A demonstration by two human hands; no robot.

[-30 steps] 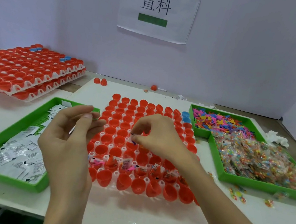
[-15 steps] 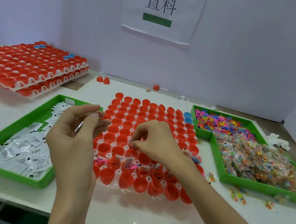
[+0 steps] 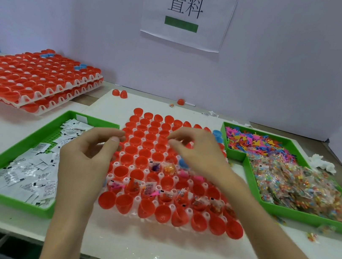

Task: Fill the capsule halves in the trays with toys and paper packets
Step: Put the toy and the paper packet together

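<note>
A white tray [image 3: 114,175] of red capsule halves [image 3: 138,134] lies in front of me. One near row [image 3: 147,189] holds paper packets and toys, and two cups [image 3: 169,169] in the row behind are filled too. My left hand [image 3: 87,161] hovers at the tray's left edge, thumb and fingers pinched on a sliver of white paper packet [image 3: 99,143]. Over the tray's middle, my right hand [image 3: 199,153] has loosely curled fingers pointing toward the left hand, with nothing visible between the blurred tips. A blue piece [image 3: 182,163] shows under its palm.
A green bin [image 3: 30,141] of white paper packets [image 3: 26,171] sits at left. At right, a green bin [image 3: 286,211] holds bagged toys [image 3: 301,186] and loose coloured toys [image 3: 257,142]. Stacked capsule trays [image 3: 35,78] stand far left. Loose red halves [image 3: 120,93] lie near the wall.
My right hand has lifted off the capsule it was reaching into and moved up and back over the tray, uncovering two filled cups. The left hand has stayed nearly still.
</note>
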